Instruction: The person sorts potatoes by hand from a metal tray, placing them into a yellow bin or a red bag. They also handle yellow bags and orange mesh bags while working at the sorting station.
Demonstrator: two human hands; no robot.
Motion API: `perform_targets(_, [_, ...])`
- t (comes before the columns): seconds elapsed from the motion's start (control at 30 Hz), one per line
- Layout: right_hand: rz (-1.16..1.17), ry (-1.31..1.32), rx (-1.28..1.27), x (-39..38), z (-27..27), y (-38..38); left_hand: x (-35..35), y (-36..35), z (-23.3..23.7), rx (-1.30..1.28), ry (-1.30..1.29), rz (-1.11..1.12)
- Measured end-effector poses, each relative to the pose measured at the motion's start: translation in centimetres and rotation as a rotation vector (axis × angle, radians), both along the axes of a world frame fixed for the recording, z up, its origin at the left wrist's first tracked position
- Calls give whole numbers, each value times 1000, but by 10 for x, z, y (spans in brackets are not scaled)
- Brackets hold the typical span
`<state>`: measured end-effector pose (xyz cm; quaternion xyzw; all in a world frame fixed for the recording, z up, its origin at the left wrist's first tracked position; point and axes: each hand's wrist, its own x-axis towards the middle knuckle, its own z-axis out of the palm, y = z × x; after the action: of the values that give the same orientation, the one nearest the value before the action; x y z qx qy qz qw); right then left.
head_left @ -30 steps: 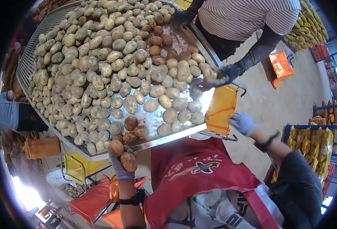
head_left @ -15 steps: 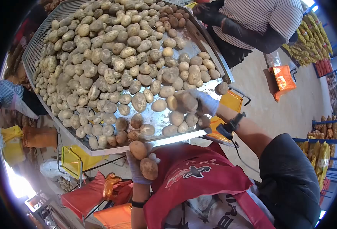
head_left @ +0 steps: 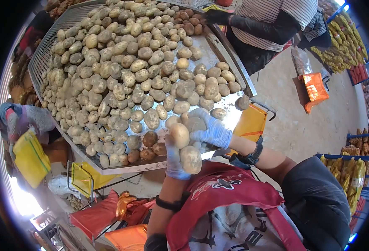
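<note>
My left hand (head_left: 175, 162), in a pale bluish glove, is closed around potatoes at the tray's near edge. A round tan potato (head_left: 179, 135) sits at its top, with a larger, dirt-specked potato (head_left: 190, 160) below. Just to the right, my right hand (head_left: 213, 130), gloved alike, curls over a greyish potato (head_left: 195, 124); its fingertips are partly hidden. Both hands are close together over the metal sorting tray (head_left: 126, 168). A big heap of soil-covered potatoes (head_left: 109, 75) fills much of the tray, and several browner potatoes (head_left: 147, 154) lie left of my hands.
A co-worker in a striped top (head_left: 268, 19) stands at the far right side of the tray. Another person (head_left: 34, 119) at left holds a yellow bag (head_left: 32, 159). Yellow bags (head_left: 251, 123) hang on frames beside the tray; an orange bag (head_left: 316, 90) stands on the floor.
My left hand has risen rightward with its potatoes, and my right hand has drawn slightly left and nearer. The person at left has come further into view with a yellow bag.
</note>
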<state>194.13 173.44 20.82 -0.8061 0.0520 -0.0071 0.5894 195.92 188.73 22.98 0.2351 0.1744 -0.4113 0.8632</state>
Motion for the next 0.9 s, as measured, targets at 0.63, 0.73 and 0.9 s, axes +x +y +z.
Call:
perform_targets(0.63, [-102, -859, -943, 30, -64, 46, -11, 77, -80, -192, -134, 98])
perform_targets(0.73, [48, -544, -607, 34, 25, 92, -15, 95, -34, -367, -84, 118])
perform_targets(0.9, [324, -371, -133, 51, 50, 162, -12, 144, -25, -307, -13, 435])
